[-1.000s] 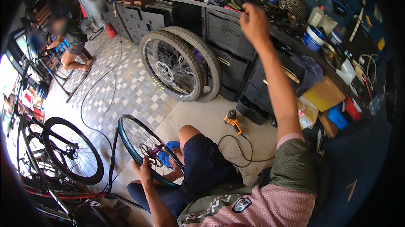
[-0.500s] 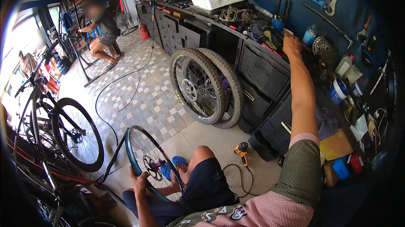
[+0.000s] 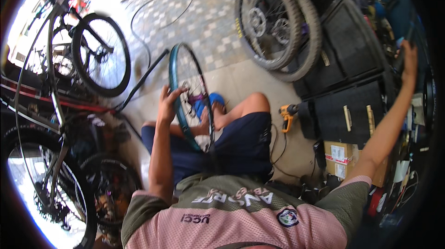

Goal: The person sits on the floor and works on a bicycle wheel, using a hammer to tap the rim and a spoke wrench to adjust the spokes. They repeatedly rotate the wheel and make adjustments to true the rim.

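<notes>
Left hand [image 3: 170,103]: fingers partly curled, holding the rim of the teal-rimmed wheel [image 3: 173,70], which stood before the lap. Right hand [image 3: 408,59] reached well right of the wheel, near the counter [image 3: 366,24]; blurred, finger opening and grip undeterminable. Orange drill [image 3: 287,116] sat right of the wheel.

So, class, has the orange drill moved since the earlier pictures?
No; the orange drill remains on the floor beside the black cabinet.

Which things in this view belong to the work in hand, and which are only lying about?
Apparently in use:
teal-rimmed wheel, held by the left hand
at the right hand: too blurred to tell

Apparently only lying about:
orange drill
two wheels with knobbly tyres, standing upright
cardboard box
</notes>
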A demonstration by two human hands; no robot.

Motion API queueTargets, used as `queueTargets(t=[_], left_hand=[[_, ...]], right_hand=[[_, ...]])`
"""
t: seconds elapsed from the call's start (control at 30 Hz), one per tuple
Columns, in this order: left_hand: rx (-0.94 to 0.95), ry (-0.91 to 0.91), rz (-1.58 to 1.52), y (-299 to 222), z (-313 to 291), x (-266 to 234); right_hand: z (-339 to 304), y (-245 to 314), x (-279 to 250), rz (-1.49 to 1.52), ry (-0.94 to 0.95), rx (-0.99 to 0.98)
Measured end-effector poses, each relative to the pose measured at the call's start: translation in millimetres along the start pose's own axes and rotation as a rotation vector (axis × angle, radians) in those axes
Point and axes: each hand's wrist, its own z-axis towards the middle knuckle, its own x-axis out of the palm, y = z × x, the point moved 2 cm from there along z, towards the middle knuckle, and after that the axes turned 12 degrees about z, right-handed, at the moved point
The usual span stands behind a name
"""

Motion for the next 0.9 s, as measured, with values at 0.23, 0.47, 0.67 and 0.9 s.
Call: queueTargets(t=[0.23, 0.47, 0.67, 0.9], left_hand=[[-0.100, 0.070, 0.029, -48.6, 13.0, 22.6], [-0.072, -0.097, -0.013, -38.3, -21.0, 31.0], [-0.020, -0.109, 0.049, -65.6, -36.8, 26.9], [0.027, -0.132, -0.014, -67.9, -40.8, 9.3]], right_hand=[[-150.8, 131.4, 119.7, 0.651, 0.176, 0.148], [-441.3, 130.1, 332.7, 0.822, 0.401, 0.913], [-563.4, 15.7, 428.9, 0.688, 0.543, 1.244], [-523.9, -7.6, 428.7, 0.657, 0.187, 1.178]])
